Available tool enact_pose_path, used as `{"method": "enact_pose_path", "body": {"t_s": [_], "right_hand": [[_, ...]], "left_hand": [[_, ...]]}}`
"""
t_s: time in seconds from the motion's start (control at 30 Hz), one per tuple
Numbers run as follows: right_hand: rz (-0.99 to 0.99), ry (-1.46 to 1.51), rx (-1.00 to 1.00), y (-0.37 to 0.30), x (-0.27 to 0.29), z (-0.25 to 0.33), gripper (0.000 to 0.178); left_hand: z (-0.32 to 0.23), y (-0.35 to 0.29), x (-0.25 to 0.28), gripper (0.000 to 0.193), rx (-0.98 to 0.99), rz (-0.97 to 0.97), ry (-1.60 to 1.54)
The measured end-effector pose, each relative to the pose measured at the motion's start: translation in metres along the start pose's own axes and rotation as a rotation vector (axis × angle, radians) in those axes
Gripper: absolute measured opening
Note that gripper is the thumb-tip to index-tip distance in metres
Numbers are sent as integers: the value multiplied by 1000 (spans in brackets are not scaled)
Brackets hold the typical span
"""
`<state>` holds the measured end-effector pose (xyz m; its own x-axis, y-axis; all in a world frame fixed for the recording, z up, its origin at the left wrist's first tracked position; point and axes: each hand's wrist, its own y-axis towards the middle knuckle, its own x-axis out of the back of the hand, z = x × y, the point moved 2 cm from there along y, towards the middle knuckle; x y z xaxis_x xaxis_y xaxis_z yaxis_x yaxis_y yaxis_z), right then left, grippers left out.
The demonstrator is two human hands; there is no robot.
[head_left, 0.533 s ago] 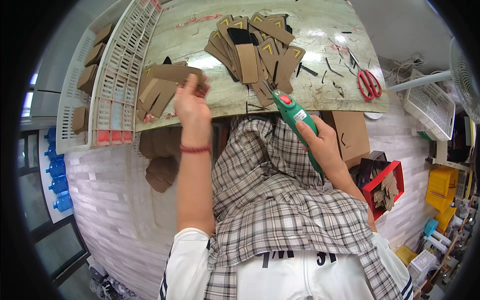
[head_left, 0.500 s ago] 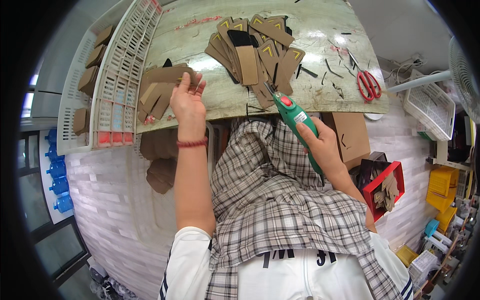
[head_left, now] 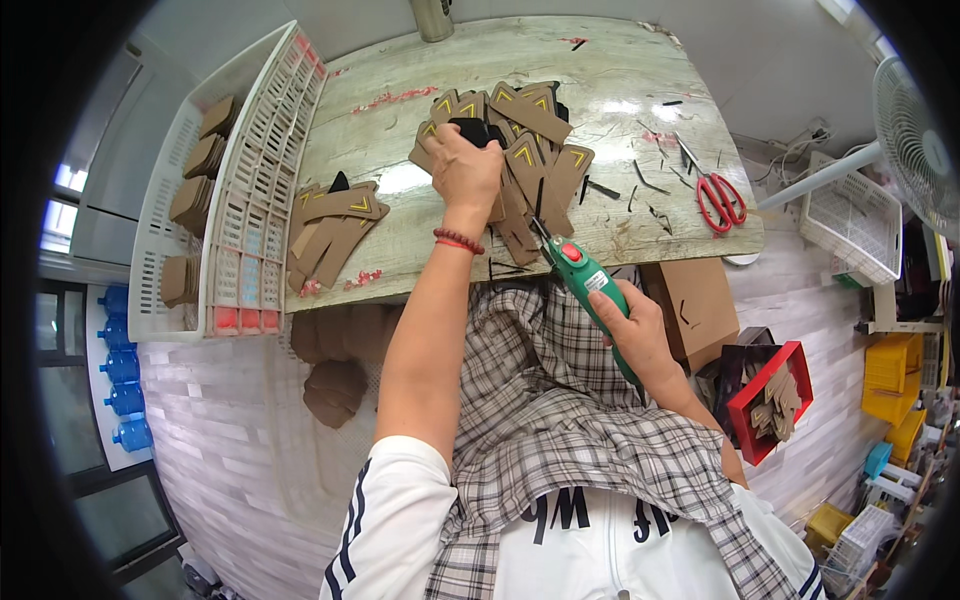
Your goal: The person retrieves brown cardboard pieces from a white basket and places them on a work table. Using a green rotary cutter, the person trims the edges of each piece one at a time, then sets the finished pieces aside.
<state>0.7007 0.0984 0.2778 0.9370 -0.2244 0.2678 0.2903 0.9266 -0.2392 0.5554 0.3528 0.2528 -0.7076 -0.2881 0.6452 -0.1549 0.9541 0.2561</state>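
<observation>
A green electric cutter with a red button and dark pointed blades is gripped in my right hand just off the table's near edge. My left hand, a red beaded bracelet at its wrist, has its fingers closed on a brown strip with a black end on the central pile. The hand hides most of that strip. Spread around it are several brown strips marked with yellow V shapes. A smaller heap of brown strips lies further left on the table.
Red-handled scissors and black scraps lie on the table's right side. A white plastic basket with stacked brown pieces stands at the left. To the right are a cardboard box, a red box with offcuts and a fan.
My left hand has moved right from the small left heap to the black-ended strip on the central pile. The cutter stays in my right hand. The view has shifted a little.
</observation>
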Motion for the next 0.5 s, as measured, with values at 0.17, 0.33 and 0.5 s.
{"method": "enact_pose_path", "body": {"t_s": [0.17,0.33,0.5], "right_hand": [[26,-11,30,2,-1,5,39],[-6,-15,96,5,-3,10,38],[-25,-29,139,2,-4,21,39]], "left_hand": [[37,0,6,28,-5,-136,-311],[39,-23,34,12,240,-64,-1158],[-3,-77,59,13,343,26,-1365]]}}
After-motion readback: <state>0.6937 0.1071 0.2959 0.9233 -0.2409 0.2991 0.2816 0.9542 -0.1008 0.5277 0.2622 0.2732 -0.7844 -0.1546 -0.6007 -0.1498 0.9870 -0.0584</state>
